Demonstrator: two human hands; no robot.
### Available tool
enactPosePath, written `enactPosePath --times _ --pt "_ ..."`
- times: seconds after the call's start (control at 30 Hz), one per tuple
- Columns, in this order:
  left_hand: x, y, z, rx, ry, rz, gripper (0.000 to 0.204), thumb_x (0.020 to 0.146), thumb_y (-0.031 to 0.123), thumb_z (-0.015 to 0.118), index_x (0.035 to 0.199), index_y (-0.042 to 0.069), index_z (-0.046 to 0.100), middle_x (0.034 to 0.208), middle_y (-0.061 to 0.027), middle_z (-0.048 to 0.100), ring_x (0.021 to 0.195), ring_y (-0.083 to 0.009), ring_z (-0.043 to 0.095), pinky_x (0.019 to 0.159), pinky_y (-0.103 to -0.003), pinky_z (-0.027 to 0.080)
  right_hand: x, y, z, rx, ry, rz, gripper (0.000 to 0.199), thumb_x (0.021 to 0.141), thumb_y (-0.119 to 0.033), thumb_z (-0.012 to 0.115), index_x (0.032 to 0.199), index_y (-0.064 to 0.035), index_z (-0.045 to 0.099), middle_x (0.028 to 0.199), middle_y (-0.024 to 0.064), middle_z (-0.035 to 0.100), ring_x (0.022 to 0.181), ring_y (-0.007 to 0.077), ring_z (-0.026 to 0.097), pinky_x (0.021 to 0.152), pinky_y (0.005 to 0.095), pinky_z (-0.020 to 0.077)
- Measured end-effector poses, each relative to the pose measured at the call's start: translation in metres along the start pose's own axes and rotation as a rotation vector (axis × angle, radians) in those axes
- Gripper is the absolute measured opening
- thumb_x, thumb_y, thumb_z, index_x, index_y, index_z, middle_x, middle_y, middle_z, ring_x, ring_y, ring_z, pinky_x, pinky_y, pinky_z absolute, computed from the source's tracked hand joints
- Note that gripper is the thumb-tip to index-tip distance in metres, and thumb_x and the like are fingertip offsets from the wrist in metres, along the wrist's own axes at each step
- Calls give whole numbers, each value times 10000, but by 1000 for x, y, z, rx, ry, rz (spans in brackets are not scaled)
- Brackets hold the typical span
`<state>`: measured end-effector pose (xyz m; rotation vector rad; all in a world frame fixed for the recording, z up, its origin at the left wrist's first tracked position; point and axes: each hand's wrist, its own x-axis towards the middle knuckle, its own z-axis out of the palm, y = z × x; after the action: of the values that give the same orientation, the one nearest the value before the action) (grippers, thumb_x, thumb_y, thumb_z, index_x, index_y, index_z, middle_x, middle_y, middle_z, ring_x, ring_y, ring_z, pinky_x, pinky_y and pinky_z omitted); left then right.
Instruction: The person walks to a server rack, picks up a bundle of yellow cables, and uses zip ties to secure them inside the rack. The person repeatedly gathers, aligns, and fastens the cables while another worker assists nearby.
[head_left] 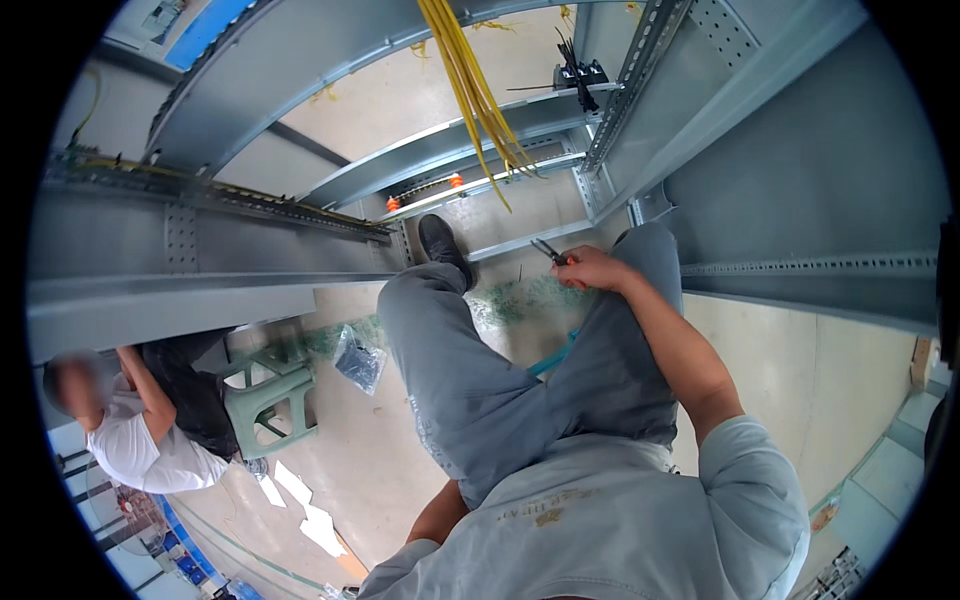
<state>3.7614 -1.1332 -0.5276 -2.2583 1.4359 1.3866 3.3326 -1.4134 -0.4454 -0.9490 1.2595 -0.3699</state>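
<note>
My right hand (592,270) is closed around a small pair of pliers (548,252) with dark jaws, held in front of my right knee. The tool points up and to the left, toward the open metal cabinet frame (530,243). Its grips are mostly hidden by my fingers, with a bit of red showing. Above hangs a bundle of yellow cables (465,80), its loose ends hanging inside the frame, apart from the pliers. Of my left arm only the forearm (440,515) shows; the hand is hidden behind my left thigh.
Two orange insulators (457,181) sit on a lower rail. Black cable ties (575,75) stand at the back right. To my left are a clear plastic bag (358,360), a green stool (270,400), white paper pieces (320,530) and another person (150,430). Metal side panels flank me.
</note>
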Motion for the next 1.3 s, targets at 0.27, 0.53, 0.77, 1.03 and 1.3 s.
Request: enactPosePath --times 0.27,0.53,0.77,1.03,1.3 --pt "-8 13 -25 14 -83 -82 360 1027 217 558 1259 -49 627 1192 -161 686 1075 -238 645 945 -387 509 35 -9 12 -515 -3 -5 407 920 -425 650 1020 -36 717 869 161 719 862 293 700 786 428 519" --pt "55 28 -105 -63 47 74 404 1038 267 554 1273 -53 626 1198 -155 685 1072 -235 639 947 -374 503 57 10 26 -490 65 -79 274 893 -328 689 1011 -87 745 671 54 700 626 177 691 576 349 539" --pt "122 44 -218 -770 196 281 444 1048 311 550 1285 -56 625 1203 -149 683 1069 -232 633 949 -363 499 -16 -34 38 -110 324 -59 395 899 -400 773 1044 -36 724 786 69 722 624 138 689 547 289 535" --pt "66 153 -268 -574 645 604 510 1042 353 600 1325 -70 590 1265 -187 663 1148 -255 613 992 -369 484 -221 -157 24 94 744 -641 284 982 -297 693 1034 -22 740 688 0 626 558 50 500 493 230 388" --pt "55 189 -266 -356 750 756 497 1031 271 622 1393 -57 532 1348 -242 610 1243 -320 591 1045 -384 460 -166 17 10 309 929 -242 230 972 -243 674 907 -25 704 657 8 594 536 78 510 483 288 382"
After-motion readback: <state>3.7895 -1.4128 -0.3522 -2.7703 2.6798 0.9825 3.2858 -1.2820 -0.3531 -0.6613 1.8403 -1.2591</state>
